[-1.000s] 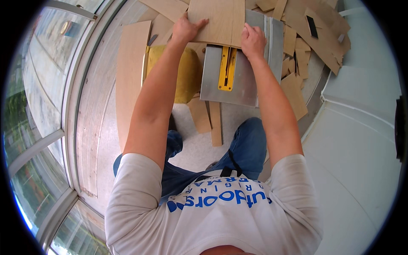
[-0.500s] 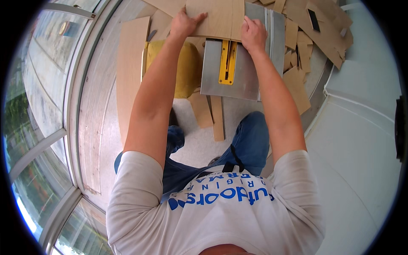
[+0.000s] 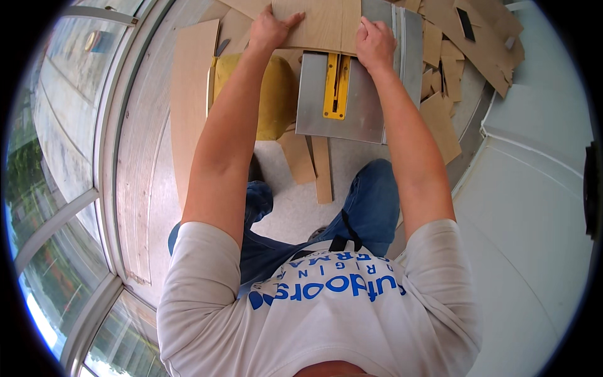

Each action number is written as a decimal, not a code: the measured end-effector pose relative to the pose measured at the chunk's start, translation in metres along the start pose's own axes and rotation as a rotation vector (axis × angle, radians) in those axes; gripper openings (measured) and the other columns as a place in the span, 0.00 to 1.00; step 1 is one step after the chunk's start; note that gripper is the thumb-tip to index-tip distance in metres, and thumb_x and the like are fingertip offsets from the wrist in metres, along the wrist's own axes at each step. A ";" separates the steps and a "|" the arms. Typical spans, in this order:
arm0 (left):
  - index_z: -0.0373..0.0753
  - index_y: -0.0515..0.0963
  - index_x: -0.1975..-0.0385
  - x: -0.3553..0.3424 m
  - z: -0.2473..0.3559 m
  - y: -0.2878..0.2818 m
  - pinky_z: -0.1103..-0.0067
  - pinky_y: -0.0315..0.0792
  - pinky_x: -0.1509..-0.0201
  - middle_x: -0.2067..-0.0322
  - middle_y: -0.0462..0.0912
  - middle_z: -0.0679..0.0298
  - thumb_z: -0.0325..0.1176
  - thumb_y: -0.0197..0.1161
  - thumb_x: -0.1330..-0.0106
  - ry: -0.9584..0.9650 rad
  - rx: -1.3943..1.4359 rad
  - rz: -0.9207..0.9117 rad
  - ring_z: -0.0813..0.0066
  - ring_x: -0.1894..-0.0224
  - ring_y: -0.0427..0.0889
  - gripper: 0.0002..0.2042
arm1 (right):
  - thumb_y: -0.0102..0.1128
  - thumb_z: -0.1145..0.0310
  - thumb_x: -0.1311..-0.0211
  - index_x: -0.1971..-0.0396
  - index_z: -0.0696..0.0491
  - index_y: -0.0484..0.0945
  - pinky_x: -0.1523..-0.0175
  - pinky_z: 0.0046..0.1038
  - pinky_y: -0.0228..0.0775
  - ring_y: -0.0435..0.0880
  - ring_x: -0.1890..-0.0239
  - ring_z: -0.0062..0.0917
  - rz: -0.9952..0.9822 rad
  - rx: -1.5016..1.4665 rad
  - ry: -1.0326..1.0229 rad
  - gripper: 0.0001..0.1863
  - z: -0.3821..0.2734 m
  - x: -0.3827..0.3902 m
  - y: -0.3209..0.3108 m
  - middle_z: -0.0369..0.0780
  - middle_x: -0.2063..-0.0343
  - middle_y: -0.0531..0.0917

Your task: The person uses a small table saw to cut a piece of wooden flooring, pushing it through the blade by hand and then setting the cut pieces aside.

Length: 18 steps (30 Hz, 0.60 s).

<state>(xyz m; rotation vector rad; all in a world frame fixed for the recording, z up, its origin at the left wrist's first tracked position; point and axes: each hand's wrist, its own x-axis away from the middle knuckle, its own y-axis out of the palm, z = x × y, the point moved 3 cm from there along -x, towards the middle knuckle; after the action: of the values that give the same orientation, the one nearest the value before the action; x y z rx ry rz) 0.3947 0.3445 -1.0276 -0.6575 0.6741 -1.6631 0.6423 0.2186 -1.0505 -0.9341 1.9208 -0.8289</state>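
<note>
A flat wood-grain board (image 3: 320,28) lies over the far part of a table saw's grey metal top (image 3: 364,103). Its far end runs out of the picture. My left hand (image 3: 270,30) holds the board's left edge, thumb stretched across the upper face. At the right edge, my right hand (image 3: 375,45) grips the board near its close corner, fingers curled. Toward me from the board shows the saw's yellow slotted insert (image 3: 335,88). The board covers the insert's far end, and I cannot make out the blade.
A yellow rounded object (image 3: 273,100) stands left of the saw. Wooden offcuts (image 3: 440,122) pile up at the right, and narrow strips (image 3: 321,169) lie near my legs. A long board (image 3: 191,94) lies by the window frame (image 3: 108,125). A white wall (image 3: 534,182) bounds the right.
The saw and boards appear slightly higher in the picture. Both hands keep their grip, and the board shows no clear shift against the saw top.
</note>
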 end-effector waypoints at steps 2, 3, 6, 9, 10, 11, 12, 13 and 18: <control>0.26 0.66 0.31 0.011 0.011 -0.003 0.61 0.73 0.33 0.40 0.78 0.36 0.62 0.74 0.42 -0.020 0.109 -0.061 0.45 0.35 0.78 0.50 | 0.54 0.58 0.29 0.45 0.42 0.86 0.37 0.46 0.66 0.78 0.45 0.38 0.012 0.009 -0.003 0.18 0.004 0.003 -0.001 0.37 0.51 0.84; 0.26 0.66 0.31 0.012 0.012 -0.004 0.61 0.74 0.33 0.40 0.78 0.36 0.62 0.74 0.42 -0.027 0.101 -0.051 0.44 0.36 0.78 0.50 | 0.55 0.58 0.29 0.46 0.42 0.86 0.38 0.46 0.67 0.78 0.45 0.38 0.018 0.009 -0.007 0.18 0.003 0.003 -0.001 0.37 0.52 0.84; 0.26 0.67 0.32 0.013 0.011 -0.008 0.60 0.74 0.34 0.40 0.78 0.36 0.61 0.74 0.42 -0.035 0.073 -0.019 0.44 0.36 0.79 0.49 | 0.55 0.58 0.29 0.46 0.43 0.86 0.38 0.46 0.67 0.79 0.46 0.38 0.030 0.009 -0.019 0.18 0.000 0.002 0.000 0.37 0.52 0.84; 0.26 0.67 0.32 0.013 0.008 -0.008 0.60 0.74 0.34 0.40 0.78 0.36 0.61 0.74 0.42 -0.036 0.054 -0.006 0.44 0.36 0.79 0.49 | 0.55 0.58 0.29 0.46 0.43 0.86 0.38 0.46 0.67 0.79 0.45 0.38 0.019 0.007 -0.015 0.18 -0.001 0.001 0.001 0.38 0.52 0.84; 0.26 0.67 0.31 0.012 0.008 -0.009 0.60 0.74 0.34 0.40 0.78 0.36 0.61 0.74 0.42 -0.044 0.054 -0.014 0.44 0.36 0.79 0.49 | 0.55 0.58 0.29 0.46 0.43 0.86 0.37 0.46 0.67 0.79 0.45 0.38 0.021 0.006 -0.019 0.18 -0.002 0.002 0.001 0.37 0.52 0.84; 0.26 0.67 0.31 0.013 0.010 -0.008 0.60 0.74 0.34 0.40 0.78 0.36 0.61 0.74 0.42 -0.050 0.055 -0.024 0.44 0.36 0.79 0.49 | 0.55 0.58 0.29 0.46 0.43 0.86 0.37 0.46 0.67 0.79 0.45 0.38 0.024 0.009 -0.022 0.18 0.000 0.003 0.001 0.37 0.51 0.84; 0.26 0.67 0.31 0.013 0.012 -0.008 0.60 0.74 0.34 0.40 0.78 0.36 0.61 0.74 0.42 -0.054 0.052 -0.031 0.44 0.36 0.78 0.49 | 0.54 0.58 0.29 0.46 0.43 0.86 0.37 0.46 0.66 0.79 0.45 0.38 0.027 0.011 -0.025 0.18 0.001 0.004 0.000 0.37 0.51 0.84; 0.26 0.67 0.31 0.014 0.014 -0.007 0.60 0.74 0.34 0.40 0.78 0.36 0.62 0.74 0.42 -0.057 0.048 -0.037 0.43 0.36 0.78 0.49 | 0.54 0.58 0.29 0.46 0.43 0.86 0.37 0.46 0.66 0.78 0.45 0.38 0.026 0.014 -0.021 0.18 0.002 0.004 0.001 0.37 0.51 0.83; 0.28 0.67 0.32 0.014 0.007 -0.007 0.60 0.74 0.34 0.40 0.79 0.36 0.63 0.73 0.42 -0.052 0.015 -0.002 0.43 0.36 0.79 0.49 | 0.54 0.57 0.29 0.45 0.43 0.86 0.35 0.46 0.65 0.78 0.43 0.37 0.023 0.023 -0.019 0.18 0.000 0.004 0.002 0.37 0.50 0.83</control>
<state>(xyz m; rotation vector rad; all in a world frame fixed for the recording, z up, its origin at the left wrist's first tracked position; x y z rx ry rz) 0.3926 0.3312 -1.0173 -0.6887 0.6232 -1.6459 0.6400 0.2163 -1.0538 -0.9022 1.8983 -0.8241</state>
